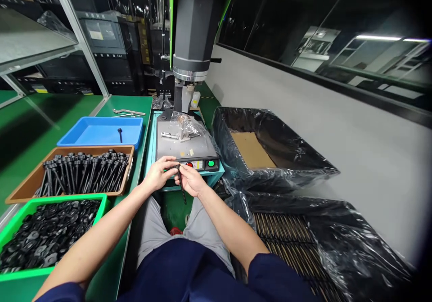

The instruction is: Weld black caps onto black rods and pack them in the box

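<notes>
Both hands meet in front of the machine base (184, 146). My left hand (158, 173) pinches the head end of a black threaded bolt (182, 188), fingers curled round its top. My right hand (192, 180) grips the same bolt just below the head, and the shaft hangs down between my knees. To the left, a brown tray (23, 189) holds several matching black bolts, and a green tray (20, 212) in front of it is full of small black washers.
A blue tray (101, 133) with one bolt stands behind the brown tray. The grey press head (194, 32) hangs over a bagged fixture (184, 126). Red and green buttons (200, 164) sit on the base front. Two boxes lined with black plastic (270, 158) stand at right.
</notes>
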A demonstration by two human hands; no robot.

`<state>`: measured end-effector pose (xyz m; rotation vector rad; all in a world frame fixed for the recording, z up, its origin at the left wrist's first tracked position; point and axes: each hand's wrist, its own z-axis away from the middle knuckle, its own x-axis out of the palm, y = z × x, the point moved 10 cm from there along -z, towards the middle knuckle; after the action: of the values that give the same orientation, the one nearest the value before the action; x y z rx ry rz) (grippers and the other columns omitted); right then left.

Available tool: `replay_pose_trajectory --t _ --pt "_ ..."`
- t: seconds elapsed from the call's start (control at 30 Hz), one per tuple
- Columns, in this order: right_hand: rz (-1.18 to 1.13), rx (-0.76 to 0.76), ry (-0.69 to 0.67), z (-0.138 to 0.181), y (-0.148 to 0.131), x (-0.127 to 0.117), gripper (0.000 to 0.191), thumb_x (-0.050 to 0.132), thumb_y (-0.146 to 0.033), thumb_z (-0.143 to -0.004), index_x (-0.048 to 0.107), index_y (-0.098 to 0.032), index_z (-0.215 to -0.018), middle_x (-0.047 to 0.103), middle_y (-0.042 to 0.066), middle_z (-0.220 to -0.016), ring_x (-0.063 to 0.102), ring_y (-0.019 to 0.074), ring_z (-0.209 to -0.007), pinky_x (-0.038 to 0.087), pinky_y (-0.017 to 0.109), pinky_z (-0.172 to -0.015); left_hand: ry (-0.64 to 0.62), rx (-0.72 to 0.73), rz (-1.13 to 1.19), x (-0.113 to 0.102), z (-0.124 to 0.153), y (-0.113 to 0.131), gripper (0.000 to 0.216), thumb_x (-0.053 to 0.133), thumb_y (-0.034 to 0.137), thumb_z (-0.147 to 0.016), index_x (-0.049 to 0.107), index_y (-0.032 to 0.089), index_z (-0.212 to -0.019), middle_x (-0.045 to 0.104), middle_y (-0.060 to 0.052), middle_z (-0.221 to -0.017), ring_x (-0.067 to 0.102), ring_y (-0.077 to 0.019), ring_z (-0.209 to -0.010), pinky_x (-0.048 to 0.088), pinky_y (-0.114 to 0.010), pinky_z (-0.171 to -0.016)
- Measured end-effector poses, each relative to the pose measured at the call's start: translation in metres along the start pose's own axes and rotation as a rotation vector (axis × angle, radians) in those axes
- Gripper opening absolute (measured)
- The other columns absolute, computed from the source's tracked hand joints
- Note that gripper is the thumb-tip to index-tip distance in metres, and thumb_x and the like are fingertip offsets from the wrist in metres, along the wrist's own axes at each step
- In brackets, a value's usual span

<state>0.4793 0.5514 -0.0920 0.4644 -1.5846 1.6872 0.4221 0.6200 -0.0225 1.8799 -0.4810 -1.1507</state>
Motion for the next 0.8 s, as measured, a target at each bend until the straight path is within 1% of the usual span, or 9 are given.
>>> replay_pose_trajectory --t 0.07,0.13,0.27,0.37,0.43,0.57,0.63,0.7,0.8 --pt "0.035 -0.029 0.078 -0.001 -0.013 -0.021 0.034 0.082 -0.035 -0.071 0.063 -0.019 -0.094 0.064 -0.002 -0.077 0.059 0.0094 -0.065 0.049 0.021 -0.059 -0.033 -0.035 0.034 0.01 -0.015 -0.013 0.034 0.066 0.043 -0.081 0.074 0.021 -0.105 0.065 -0.01 -0.123 0.062 -0.026 -0.111 0.049 -0.041 -0.098" --pt "0.107 -0.081 0.214 -0.004 -0.029 -0.049 0.036 0.083 -0.034 -0.068 0.063 -0.018 -0.093 0.067 0.0 -0.079 0.061 0.0113 -0.069 0.05 0.024 -0.063 0.003 -0.121 0.084 0.01 -0.037 -0.035 0.039 0.07 0.044 -0.076 0.073 0.019 -0.106 0.068 -0.011 -0.116 0.064 -0.0261 -0.106 0.049 -0.04 -0.096" --pt "0.351 -0.2 0.445 -0.025 -0.065 -0.097 0.036 0.08 -0.035 -0.065 0.063 -0.017 -0.091 0.069 0.001 -0.077 0.058 0.0101 -0.064 0.043 0.019 -0.055 0.227 -0.34 0.293 -0.013 -0.091 -0.089 0.039 0.073 0.044 -0.072 0.072 0.015 -0.099 0.071 -0.011 -0.099 0.065 -0.0241 -0.095 0.05 -0.037 -0.088" --pt "0.503 -0.194 0.491 -0.063 -0.078 -0.112 0.036 0.075 -0.031 -0.066 0.065 -0.018 -0.097 0.067 -0.001 -0.076 0.055 0.0092 -0.062 0.04 0.018 -0.051 0.41 -0.439 0.42 -0.029 -0.133 -0.118 0.036 0.079 0.041 -0.066 0.069 0.015 -0.089 0.07 -0.01 -0.095 0.064 -0.0206 -0.088 0.051 -0.031 -0.077" --pt "0.58 -0.181 0.493 -0.094 -0.083 -0.118 0.033 0.071 -0.029 -0.069 0.066 -0.018 -0.1 0.065 -0.002 -0.076 0.055 0.0097 -0.063 0.042 0.018 -0.052 0.482 -0.51 0.505 -0.032 -0.156 -0.132 0.036 0.083 0.037 -0.062 0.066 0.014 -0.084 0.068 -0.007 -0.083 0.063 -0.0173 -0.078 0.049 -0.027 -0.068" --pt "0.732 -0.217 0.555 -0.143 -0.102 -0.131 0.034 0.062 -0.028 -0.076 0.066 -0.016 -0.108 0.063 -0.001 -0.079 0.053 0.0104 -0.063 0.045 0.02 -0.055 0.422 -0.613 0.681 -0.015 -0.194 -0.14 0.031 0.085 0.029 -0.061 0.061 0.013 -0.073 0.058 0.0 -0.06 0.056 -0.0111 -0.058 0.043 -0.021 -0.052" --pt "0.808 -0.276 0.566 -0.159 -0.116 -0.135 0.042 0.059 -0.028 -0.079 0.064 -0.016 -0.118 0.063 0.0 -0.083 0.054 0.0113 -0.064 0.048 0.023 -0.059 0.39 -0.611 0.728 -0.012 -0.206 -0.136 0.028 0.083 0.023 -0.063 0.058 0.013 -0.071 0.057 0.0 -0.059 0.057 -0.01 -0.055 0.044 -0.02 -0.051" --pt "0.862 -0.349 0.527 -0.169 -0.133 -0.132 0.048 0.057 -0.031 -0.082 0.059 -0.017 -0.127 0.065 0.002 -0.088 0.055 0.0124 -0.067 0.051 0.026 -0.066 0.37 -0.592 0.781 -0.012 -0.214 -0.131 0.025 0.079 0.02 -0.066 0.056 0.014 -0.072 0.059 0.0 -0.061 0.06 -0.0098 -0.056 0.046 -0.019 -0.052" --pt "0.95 -0.469 0.502 -0.173 -0.161 -0.123 0.047 0.053 -0.033 -0.086 0.058 -0.02 -0.13 0.066 0.005 -0.099 0.059 0.0149 -0.075 0.052 0.031 -0.078 0.339 -0.574 0.862 -0.013 -0.221 -0.126 0.024 0.077 0.02 -0.067 0.055 0.014 -0.076 0.06 0.0 -0.065 0.062 -0.0098 -0.056 0.045 -0.017 -0.048"
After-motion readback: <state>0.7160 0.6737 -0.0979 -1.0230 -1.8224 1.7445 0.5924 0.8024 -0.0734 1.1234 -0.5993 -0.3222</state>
